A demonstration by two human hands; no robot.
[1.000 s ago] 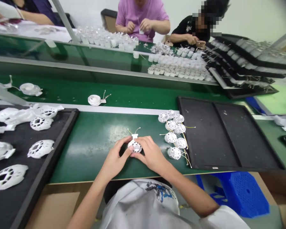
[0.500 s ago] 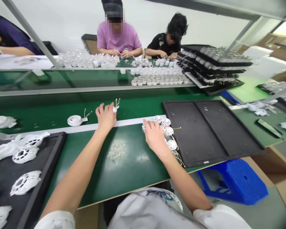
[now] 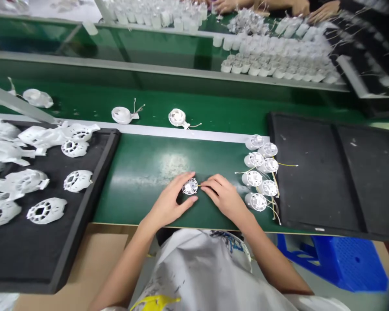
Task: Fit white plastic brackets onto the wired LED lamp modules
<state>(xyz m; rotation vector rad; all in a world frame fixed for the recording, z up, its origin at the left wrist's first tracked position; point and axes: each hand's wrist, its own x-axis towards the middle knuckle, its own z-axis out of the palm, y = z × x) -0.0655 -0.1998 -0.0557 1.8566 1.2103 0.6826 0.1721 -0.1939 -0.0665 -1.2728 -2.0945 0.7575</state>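
Note:
Near the front of the green bench, my left hand curves its thumb and fingers around a small white cylinder with a spoked round top. My right hand pinches the thin yellow wire at that cylinder's right side. Just right of my right hand stand several similar white cylinders in two columns, their wires trailing toward the black tray. Behind my hands, a white round part with a wired tab lies on the back strip, and another such part lies left of it.
A black tray at left holds several white openwork covers. Another black tray lies at right, above a blue stool. A raised shelf edge crosses behind, with rows of white cylinders and co-workers' hands beyond.
My left hand has left the white round part on the back strip and come forward. My right hand has moved left from the cylinder group; one cylinder is now between my hands. The view tilts lower.

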